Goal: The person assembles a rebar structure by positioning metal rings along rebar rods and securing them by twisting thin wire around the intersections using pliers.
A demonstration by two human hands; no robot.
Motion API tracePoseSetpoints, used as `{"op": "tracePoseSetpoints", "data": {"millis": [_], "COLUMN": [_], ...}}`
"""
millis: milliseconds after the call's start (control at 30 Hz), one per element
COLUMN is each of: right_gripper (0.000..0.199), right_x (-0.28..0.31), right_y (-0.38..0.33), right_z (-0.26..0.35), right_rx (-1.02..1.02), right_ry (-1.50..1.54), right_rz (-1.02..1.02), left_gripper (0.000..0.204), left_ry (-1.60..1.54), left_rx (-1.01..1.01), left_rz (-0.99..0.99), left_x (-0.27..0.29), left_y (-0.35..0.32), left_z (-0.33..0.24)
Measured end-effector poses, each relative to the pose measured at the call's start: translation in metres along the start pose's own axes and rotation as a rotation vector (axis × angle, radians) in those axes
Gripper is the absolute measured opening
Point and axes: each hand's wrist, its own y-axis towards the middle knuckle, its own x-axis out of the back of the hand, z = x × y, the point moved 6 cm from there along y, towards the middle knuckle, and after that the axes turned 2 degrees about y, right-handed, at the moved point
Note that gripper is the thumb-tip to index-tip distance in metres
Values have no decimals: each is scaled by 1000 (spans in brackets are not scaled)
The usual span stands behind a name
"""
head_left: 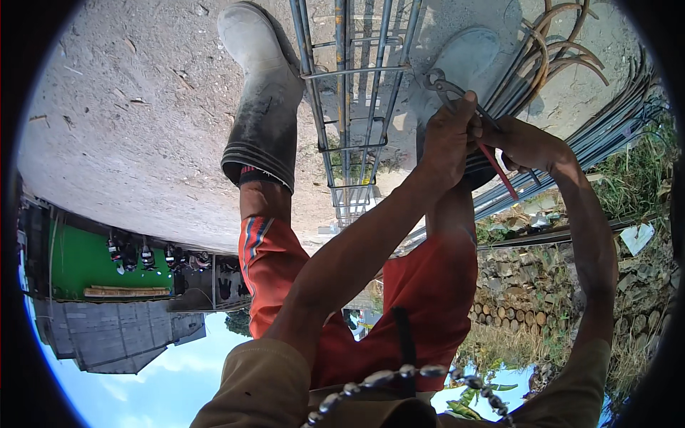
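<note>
I am bent far over, so the ground is at the top of the view and the sky at the bottom. My left hand (444,139) is closed around a pair of steel pincers (444,87) just below their jaws. The jaws sit at a bar of a long rebar cage (344,71). My right hand (524,143) is closed beside my left hand, on the pincers' red-coated handles (501,173). The cage runs along the dirt between my two grey rubber boots (265,93). My orange shorts (421,285) fill the middle.
Curved rebar pieces (564,39) lie at the top right, and a bundle of long straight bars (610,132) runs past them. A stacked stone wall (528,285) and grass are on the right, a green-walled building (85,260) on the left. A bead chain (399,374) hangs at the bottom.
</note>
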Motion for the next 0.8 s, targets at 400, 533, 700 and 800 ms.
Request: {"op": "tracePoseSetpoints", "data": {"millis": [400,533,700,800], "right_gripper": [43,40,30,28], "right_x": [12,13,-2,1], "right_y": [22,24,8,4], "right_z": [13,4,10,20], "right_rx": [165,94,143,132], "right_ry": [-178,-381,-48,-88], "right_rz": [16,16,232,274], "left_gripper": [30,30,31,34], "left_ry": [-175,90,161,208], "left_rx": [-125,-197,-118,-160], "left_rz": [-295,-343,-292,-299], "left_x": [3,5,3,5], "left_y": [23,17,17,19], "left_z": [-5,-19,-19,-23]}}
